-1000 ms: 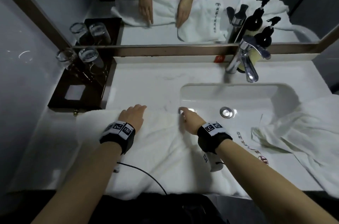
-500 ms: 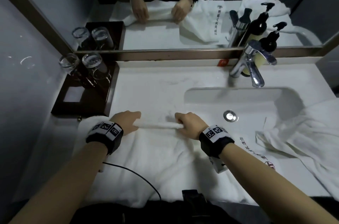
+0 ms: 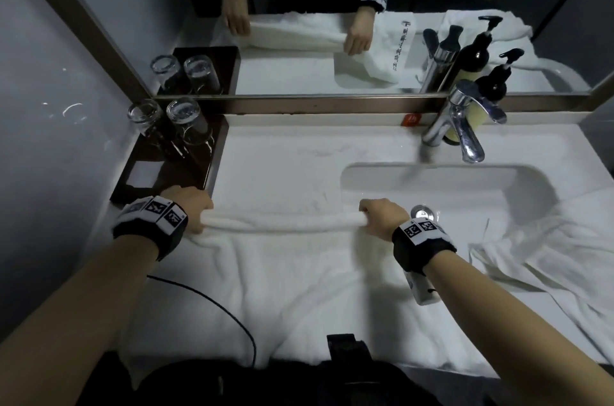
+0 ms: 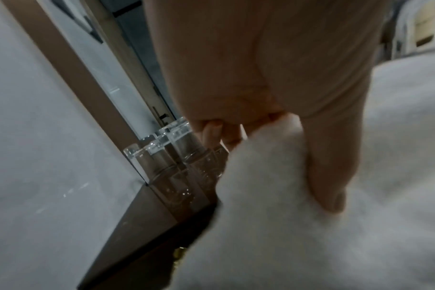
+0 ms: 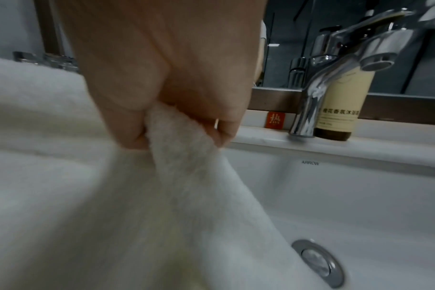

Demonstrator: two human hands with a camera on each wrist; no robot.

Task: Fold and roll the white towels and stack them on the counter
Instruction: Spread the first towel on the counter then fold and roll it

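Two hands grip the far edge of a white towel point(image 3: 265, 276) that lies spread over the near part of the counter point(image 3: 282, 166), in the lower middle of the head view. That far edge is turned into a narrow roll point(image 3: 282, 223) whose long axis runs left to right across the frame, parallel to the mirror point(image 3: 332, 50) above it. The left hand point(image 3: 189, 209) is curled round the roll's left end, just beside the dark tray point(image 3: 206, 169) that carries two glasses point(image 3: 166, 120) at the upper left. The right hand point(image 3: 382, 216) pinches the roll's right end between thumb and fingers, at the left rim of the sink point(image 3: 465, 193), near the drain point(image 3: 422, 214). The rest of the towel runs from the roll toward the bottom of the frame, wrinkled. A second towel point(image 3: 548, 256) lies crumpled at the right, partly over the sink's edge. The tap point(image 3: 461, 126) stands at the upper right.
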